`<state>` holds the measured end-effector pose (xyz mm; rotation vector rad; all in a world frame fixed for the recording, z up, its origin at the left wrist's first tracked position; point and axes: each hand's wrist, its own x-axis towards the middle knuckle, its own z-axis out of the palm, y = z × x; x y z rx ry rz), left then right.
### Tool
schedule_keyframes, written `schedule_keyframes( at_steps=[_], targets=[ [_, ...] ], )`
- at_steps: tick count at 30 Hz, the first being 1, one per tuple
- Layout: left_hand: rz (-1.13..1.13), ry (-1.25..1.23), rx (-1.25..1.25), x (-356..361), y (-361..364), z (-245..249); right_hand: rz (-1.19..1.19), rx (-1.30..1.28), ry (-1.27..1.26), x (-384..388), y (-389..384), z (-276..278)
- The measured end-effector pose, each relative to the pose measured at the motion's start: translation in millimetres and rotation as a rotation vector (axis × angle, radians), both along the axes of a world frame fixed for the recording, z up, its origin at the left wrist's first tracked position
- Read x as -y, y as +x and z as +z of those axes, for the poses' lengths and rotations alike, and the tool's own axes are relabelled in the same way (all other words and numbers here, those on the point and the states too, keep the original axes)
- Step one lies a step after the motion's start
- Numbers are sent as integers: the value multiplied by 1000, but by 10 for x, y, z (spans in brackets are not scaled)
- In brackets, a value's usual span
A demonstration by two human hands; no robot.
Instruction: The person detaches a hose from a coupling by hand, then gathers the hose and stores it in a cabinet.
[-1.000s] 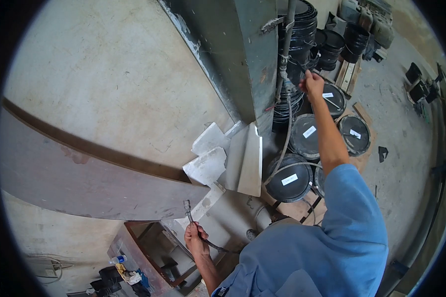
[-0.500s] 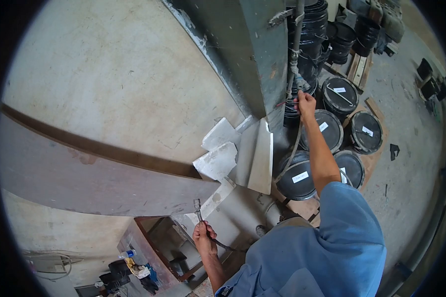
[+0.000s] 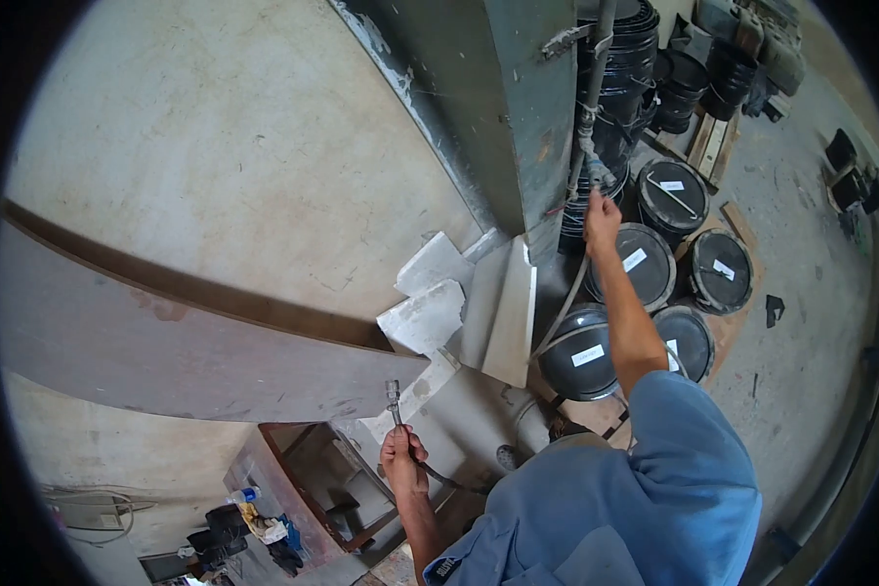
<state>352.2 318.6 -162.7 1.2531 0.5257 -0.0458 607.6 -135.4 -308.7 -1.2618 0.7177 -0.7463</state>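
Observation:
My left hand [image 3: 403, 464] is closed around a dark air hose [image 3: 441, 479], just below its metal coupling [image 3: 393, 393], which points up past my fist. With my arm stretched out, my right hand [image 3: 603, 223] is closed at the lower end of a wrapped valve fitting [image 3: 599, 174] on a vertical pipe [image 3: 593, 93]. A pale hose [image 3: 563, 317] runs down from beneath that hand toward the buckets. My fingers hide the exact spot where hose and fitting meet.
Black lidded buckets [image 3: 672, 190] stand on boards below my right arm. A green steel column [image 3: 532, 117] rises beside the pipe. Broken white slabs [image 3: 425, 317] lie at its foot, near a large curved panel [image 3: 215, 361]. An open-topped box [image 3: 293, 488] stands lower left.
My right hand has shifted slightly down at the fitting, and its grip has turned a little. The left hand still holds the hose, its coupling slightly higher in view.

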Motion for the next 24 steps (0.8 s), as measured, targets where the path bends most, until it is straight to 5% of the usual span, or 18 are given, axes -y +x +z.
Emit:
schedule_keyframes(
  at_steps=[2,5,6,8,10,14,19,24],
  targets=[
    [12,-15,-11,47,-39,-11,-31,-60,-75,-166,-187,-157],
    [68,44,-125,113,-118,-34,177,-144,340,-648,-859,311],
    [55,27,-131,151,-174,17,390,-68,581,-713,-1070,458],
    [85,31,-216,173,-308,-21,486,-273,604,-825,-1284,318],
    [156,-24,-170,270,-440,66,793,-239,733,-928,-1519,385],
    [-58,237,87,322,-1011,-290,1252,-166,862,-1487,-2131,776],
    [21,217,142,508,-2121,-131,1549,-389,431,-2261,-2848,1198],
    [267,164,186,650,-3790,-96,1717,-295,98,-2726,-3843,1532]
  ],
)
